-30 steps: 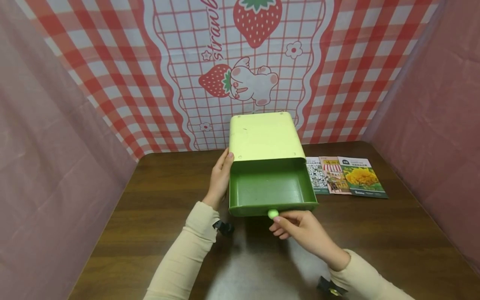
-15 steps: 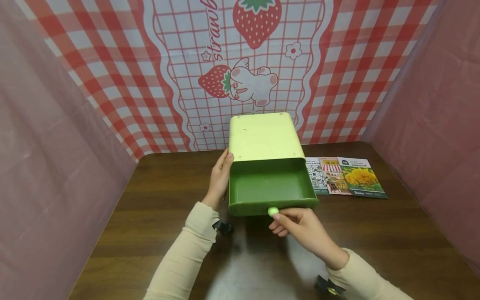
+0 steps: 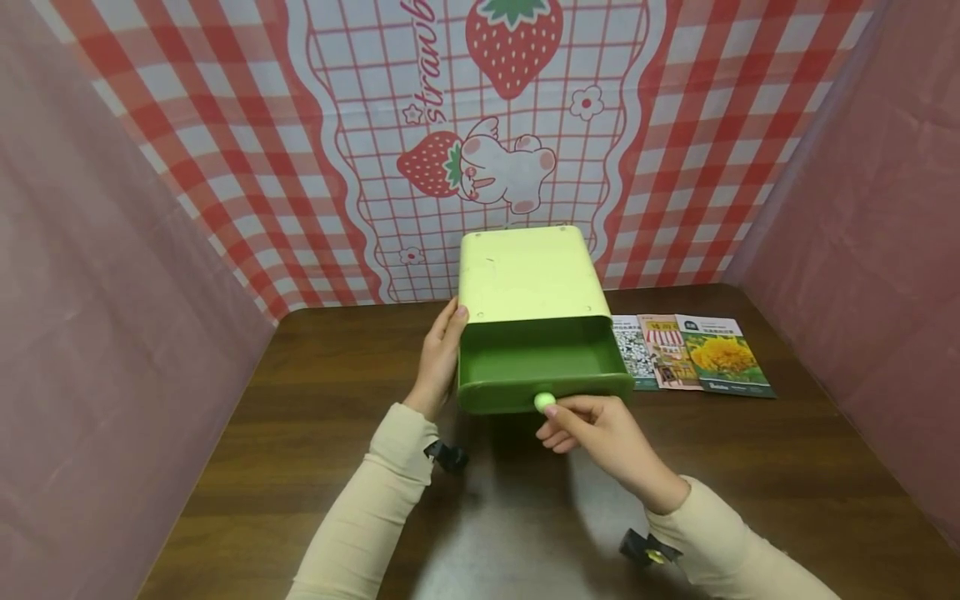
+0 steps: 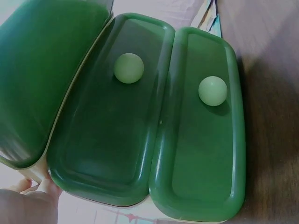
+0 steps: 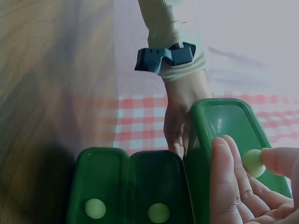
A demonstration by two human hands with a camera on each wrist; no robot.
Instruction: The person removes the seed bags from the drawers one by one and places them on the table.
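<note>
My right hand (image 3: 603,437) pinches the dark-green drawer's (image 3: 501,398) round pale knob (image 3: 544,402), left hand (image 3: 437,358) straight against the boxy yellow cabinet (image 3: 532,275) — shutting likely needs gentle pushing.

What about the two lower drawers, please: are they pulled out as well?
No, the left wrist view shows the middle drawer and bottom drawer closed, while the top drawer juts out.

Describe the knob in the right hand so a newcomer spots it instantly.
On the wooden table stands a pale yellow cabinet with stacked green drawers. Its top drawer is pulled out, and the round, pale green knob sits on that front. The middle knob and bottom knob look alike, but only this one is pinched by the right hand.
</note>
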